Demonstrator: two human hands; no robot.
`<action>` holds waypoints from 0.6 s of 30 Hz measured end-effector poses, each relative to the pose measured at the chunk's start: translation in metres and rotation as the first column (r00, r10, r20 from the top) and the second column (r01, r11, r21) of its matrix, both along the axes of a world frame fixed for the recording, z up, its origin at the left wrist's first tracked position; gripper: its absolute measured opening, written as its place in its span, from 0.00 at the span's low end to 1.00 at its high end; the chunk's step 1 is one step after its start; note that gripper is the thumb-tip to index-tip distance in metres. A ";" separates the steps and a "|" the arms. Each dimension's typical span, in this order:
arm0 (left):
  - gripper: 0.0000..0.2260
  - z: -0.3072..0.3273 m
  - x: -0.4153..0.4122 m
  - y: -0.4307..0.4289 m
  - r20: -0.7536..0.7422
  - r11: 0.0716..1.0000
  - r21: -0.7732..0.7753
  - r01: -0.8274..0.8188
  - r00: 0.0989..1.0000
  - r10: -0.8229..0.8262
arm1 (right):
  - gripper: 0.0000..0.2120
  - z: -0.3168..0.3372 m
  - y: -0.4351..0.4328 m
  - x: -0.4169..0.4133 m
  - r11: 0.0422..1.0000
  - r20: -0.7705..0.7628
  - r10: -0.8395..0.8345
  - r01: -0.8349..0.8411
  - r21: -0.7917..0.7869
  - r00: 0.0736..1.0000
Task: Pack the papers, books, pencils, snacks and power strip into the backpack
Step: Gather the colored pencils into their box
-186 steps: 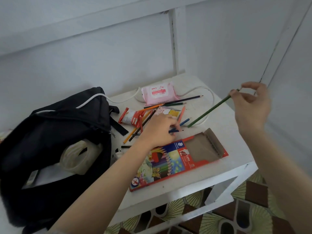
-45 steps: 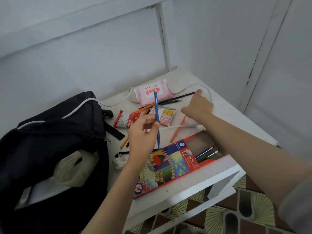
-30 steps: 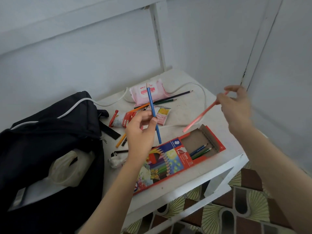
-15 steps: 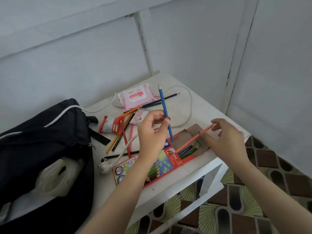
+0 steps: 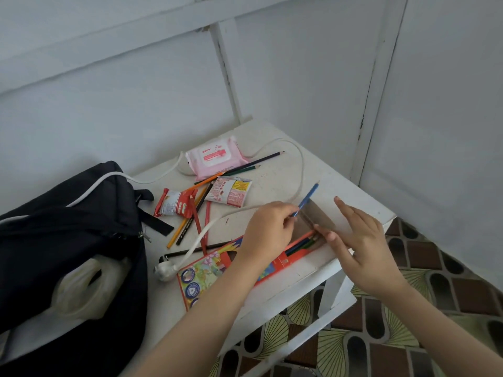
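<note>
My left hand pinches a blue pencil above the open end of the red pencil box, which lies near the table's front edge. My right hand hovers at the box mouth with straight fingers, thumb near the pencils inside. Several loose pencils lie on the white table. Two snack packets lie among them. The open black backpack stands at the left, a white cable running out of it across the table to a plug.
A pink wipes pack lies at the back near the wall. A pale plastic bag and papers show inside the backpack. Walls close the back and right. Patterned floor tiles lie beyond the table's front and right edges.
The pink pencil has left my right hand and lies in the box. That hand's fingers have straightened. My left hand has tilted the blue pencil and lowered it toward the box mouth.
</note>
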State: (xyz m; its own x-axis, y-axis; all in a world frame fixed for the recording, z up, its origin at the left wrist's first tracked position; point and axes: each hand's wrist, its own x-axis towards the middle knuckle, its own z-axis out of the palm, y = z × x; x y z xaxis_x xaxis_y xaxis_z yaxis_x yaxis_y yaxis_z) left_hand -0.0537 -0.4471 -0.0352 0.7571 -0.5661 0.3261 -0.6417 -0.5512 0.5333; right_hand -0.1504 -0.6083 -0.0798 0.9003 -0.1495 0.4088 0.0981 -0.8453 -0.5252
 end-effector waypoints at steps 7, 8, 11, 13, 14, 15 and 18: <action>0.07 -0.009 -0.012 0.018 0.286 0.980 0.199 0.011 0.956 -0.069 | 0.24 0.002 0.000 0.007 0.995 -0.046 -0.062 0.058 -0.081 0.997; 0.09 -0.010 -0.012 0.022 0.309 0.980 0.198 -0.001 0.949 -0.062 | 0.25 0.001 0.001 0.008 0.993 -0.077 -0.054 0.045 -0.114 0.996; 0.14 -0.010 -0.012 0.032 0.333 0.981 0.193 -0.020 0.942 -0.046 | 0.26 -0.002 0.003 0.013 0.973 -0.113 -0.017 -0.009 -0.230 0.993; 0.12 -0.010 -0.013 0.038 0.302 0.986 0.168 0.000 0.952 -0.052 | 0.25 -0.003 0.005 0.015 0.958 -0.111 0.017 -0.048 -0.283 0.994; 0.11 -0.009 -0.014 0.040 0.280 0.989 0.145 0.006 0.959 -0.046 | 0.24 -0.003 0.006 0.016 0.955 -0.100 0.039 -0.067 -0.287 0.994; 0.10 -0.008 -0.014 0.044 0.258 0.993 0.121 0.003 0.966 -0.034 | 0.24 -0.001 0.008 0.017 0.958 -0.079 0.065 -0.085 -0.275 0.995; 0.09 0.004 -0.008 0.058 0.226 0.999 0.037 -0.039 0.974 0.029 | 0.27 0.008 0.014 0.023 0.980 -0.009 0.125 -0.125 -0.156 0.992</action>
